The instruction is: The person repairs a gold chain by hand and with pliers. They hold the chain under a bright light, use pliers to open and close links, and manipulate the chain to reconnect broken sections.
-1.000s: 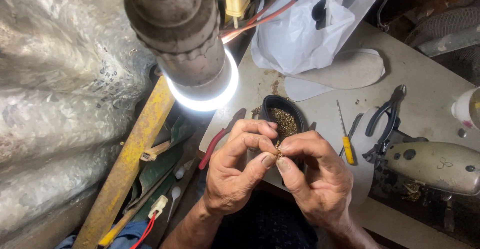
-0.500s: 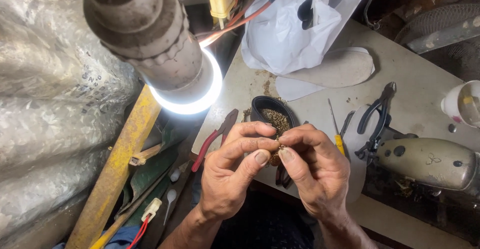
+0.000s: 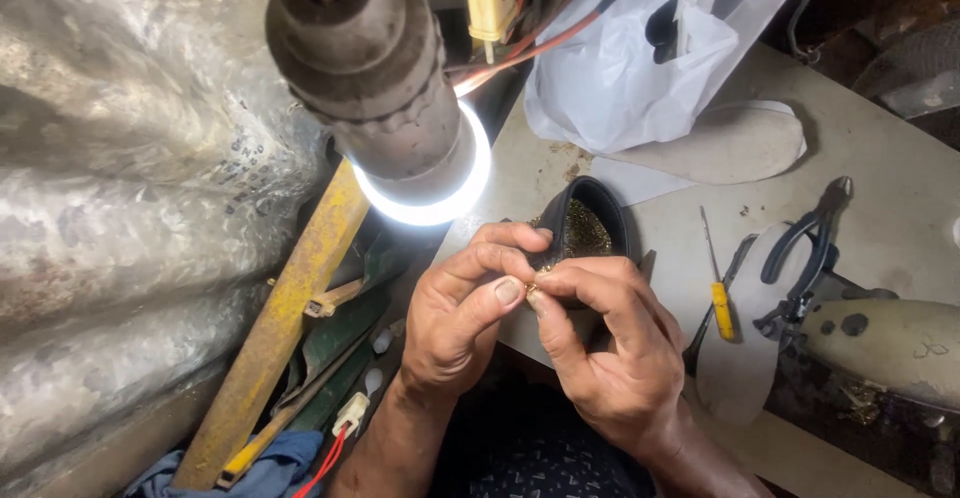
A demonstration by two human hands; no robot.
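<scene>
On the far left hangs crinkly silver sheeting (image 3: 120, 208), and a long yellow bar (image 3: 290, 328) leans down beside it. Above, a round lamp (image 3: 400, 108) with a bright ring of light shines down on the work.

Under the lamp, the left hand (image 3: 460, 318) and the right hand (image 3: 610, 348) meet close together, just over the near edge of the desk (image 3: 880, 158). Both are pinched shut on one tiny gold piece (image 3: 531, 286), held between the tips of the thumbs and first fingers. The left grip has it from one side, the right grip from the other. The piece is too small to tell what it is.

Right behind the fingers sits a small black dish (image 3: 590, 228) full of little gold bits. It looks as if many bits are yet to be handled, so the work seems far from finished, though no pile of done pieces shows.

Further right lie a white plastic bag (image 3: 640, 68), a pale shoe insole (image 3: 730, 143), a small tool with a yellow handle (image 3: 722, 308), dark pliers (image 3: 815, 238) and a cream-coloured machine (image 3: 880, 343).
</scene>
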